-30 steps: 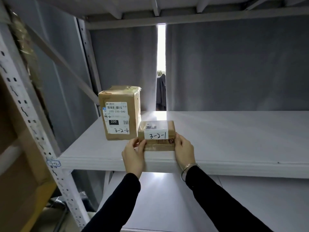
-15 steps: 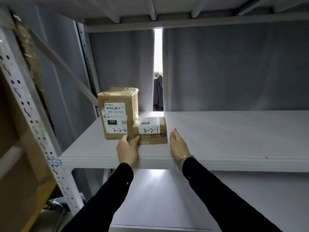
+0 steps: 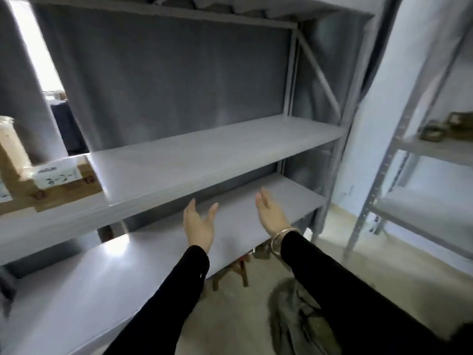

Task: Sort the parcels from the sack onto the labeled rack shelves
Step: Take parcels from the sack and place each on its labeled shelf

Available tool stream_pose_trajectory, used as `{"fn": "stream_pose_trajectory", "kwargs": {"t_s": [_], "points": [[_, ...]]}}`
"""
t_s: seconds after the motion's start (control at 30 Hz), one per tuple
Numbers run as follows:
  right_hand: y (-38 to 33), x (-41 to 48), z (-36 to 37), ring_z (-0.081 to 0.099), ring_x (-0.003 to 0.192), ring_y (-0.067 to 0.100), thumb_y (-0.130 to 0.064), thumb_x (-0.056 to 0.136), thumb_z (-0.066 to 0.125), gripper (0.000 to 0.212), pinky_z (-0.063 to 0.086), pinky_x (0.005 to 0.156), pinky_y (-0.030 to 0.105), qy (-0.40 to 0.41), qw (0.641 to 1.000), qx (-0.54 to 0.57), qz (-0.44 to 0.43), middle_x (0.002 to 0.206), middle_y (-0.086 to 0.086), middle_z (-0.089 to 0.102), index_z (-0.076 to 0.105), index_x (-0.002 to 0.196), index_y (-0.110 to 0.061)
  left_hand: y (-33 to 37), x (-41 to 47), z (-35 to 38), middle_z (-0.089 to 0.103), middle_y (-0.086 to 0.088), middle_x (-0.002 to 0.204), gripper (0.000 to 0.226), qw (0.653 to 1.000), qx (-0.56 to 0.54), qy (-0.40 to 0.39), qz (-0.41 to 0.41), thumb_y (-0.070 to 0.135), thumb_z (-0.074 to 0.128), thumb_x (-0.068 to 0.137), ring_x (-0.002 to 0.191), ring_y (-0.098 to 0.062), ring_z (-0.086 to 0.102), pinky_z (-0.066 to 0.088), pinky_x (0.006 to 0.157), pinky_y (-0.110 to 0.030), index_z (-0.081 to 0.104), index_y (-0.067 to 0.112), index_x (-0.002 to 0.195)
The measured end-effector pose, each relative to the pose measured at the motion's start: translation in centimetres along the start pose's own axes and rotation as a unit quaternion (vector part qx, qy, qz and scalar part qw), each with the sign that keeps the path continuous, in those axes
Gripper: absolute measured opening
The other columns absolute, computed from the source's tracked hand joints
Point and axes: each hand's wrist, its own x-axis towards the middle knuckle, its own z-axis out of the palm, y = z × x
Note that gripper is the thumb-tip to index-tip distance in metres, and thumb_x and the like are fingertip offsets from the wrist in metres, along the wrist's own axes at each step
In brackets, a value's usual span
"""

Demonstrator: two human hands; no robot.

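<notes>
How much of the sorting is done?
Two boxes already sit on the shelf: a small box and a taller box. Nothing is in hand; the left hand and right hand are open. The sack lies on the floor; any parcels left inside are hidden.

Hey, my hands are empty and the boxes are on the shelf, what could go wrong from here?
1. The small box seems to sit near the front edge of the shelf, beside the tall box; a bump in passing could knock it off.
2. The sack lies crumpled on the floor close to you; you might trip on it when you step that way.
</notes>
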Motion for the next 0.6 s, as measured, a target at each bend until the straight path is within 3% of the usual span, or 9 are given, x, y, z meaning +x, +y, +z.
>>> {"fn": "stream_pose_trajectory", "kwargs": {"t_s": [0.13, 0.3, 0.5, 0.6], "points": [[5.7, -3.0, -10.9, 0.029, 0.14, 0.021, -0.033, 0.1, 0.029, 0.05, 0.019, 0.114, 0.028, 0.107, 0.993, 0.008, 0.044, 0.152, 0.006, 0.029, 0.024, 0.147, -0.013, 2.0, -4.7, 10.1, 0.03, -0.015, 0.151, 0.066, 0.994, 0.006, -0.103, 0.026, 0.027, 0.057, 0.091, 0.139, -0.026, 0.029, 0.022, 0.115, -0.033, 0.027, 0.002, 0.144], [12.5, -5.6, -21.9, 0.029, 0.14, 0.017, -0.035, 0.1, 0.03, 0.051, 0.02, 0.108, 0.019, 0.179, 0.98, 0.018, 0.088, 0.152, 0.003, 0.03, 0.024, 0.146, -0.015, 4.2, -10.6, 22.1, 0.035, -0.016, 0.148, 0.066, 0.979, 0.001, -0.2, 0.039, 0.029, 0.06, 0.089, 0.136, -0.026, 0.034, 0.026, 0.115, -0.038, 0.031, 0.003, 0.143], [22.7, -4.4, -30.4, 0.026, 0.141, 0.016, -0.03, 0.101, 0.031, 0.05, 0.017, 0.112, 0.022, 0.173, 0.976, 0.015, 0.127, 0.153, 0.002, 0.027, 0.025, 0.146, -0.01, 3.3, -14.1, 34.6, 0.047, -0.014, 0.14, 0.067, 0.97, 0.035, -0.239, 0.009, 0.035, 0.063, 0.086, 0.13, -0.027, 0.043, 0.032, 0.11, -0.036, 0.039, 0.005, 0.14], [27.1, -2.3, -31.9, 0.034, 0.138, 0.019, -0.037, 0.098, 0.034, 0.052, 0.022, 0.117, 0.034, 0.148, 0.977, -0.003, 0.152, 0.151, 0.003, 0.034, 0.028, 0.146, -0.017, 1.4, -14.3, 39.1, 0.056, -0.018, 0.128, 0.065, 0.965, 0.044, -0.257, -0.029, 0.039, 0.065, 0.083, 0.12, -0.031, 0.052, 0.04, 0.105, -0.038, 0.046, 0.005, 0.134]]}}
